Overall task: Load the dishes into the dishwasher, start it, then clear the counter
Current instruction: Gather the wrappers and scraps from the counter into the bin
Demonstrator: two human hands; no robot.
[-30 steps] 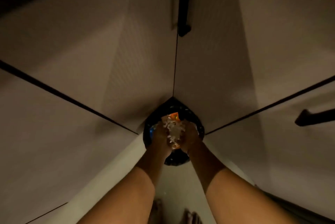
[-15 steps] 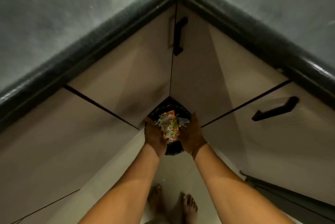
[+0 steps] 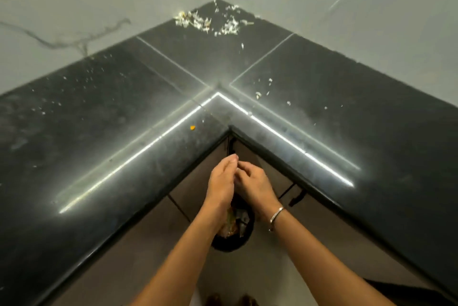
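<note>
- Black corner tabletop (image 3: 99, 132) spans the frame, with one pale scrap pile (image 3: 208, 22) upper centre and one orange crumb (image 3: 192, 127) mid-frame.
- Left hand (image 3: 221, 181), fingers straight, touches the right hand (image 3: 256, 188).
- Right hand's fingers are bent; I cannot tell whether they hold anything.
- One bin (image 3: 230, 248) sits below both hands.

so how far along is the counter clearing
Partly done: scraps already lie in the black bin on the floor. In hand: the left hand and right hand meet above it. Remaining: the pile in the back corner of the counter, scattered bits on its right, an orange bit near the front edge.
</note>
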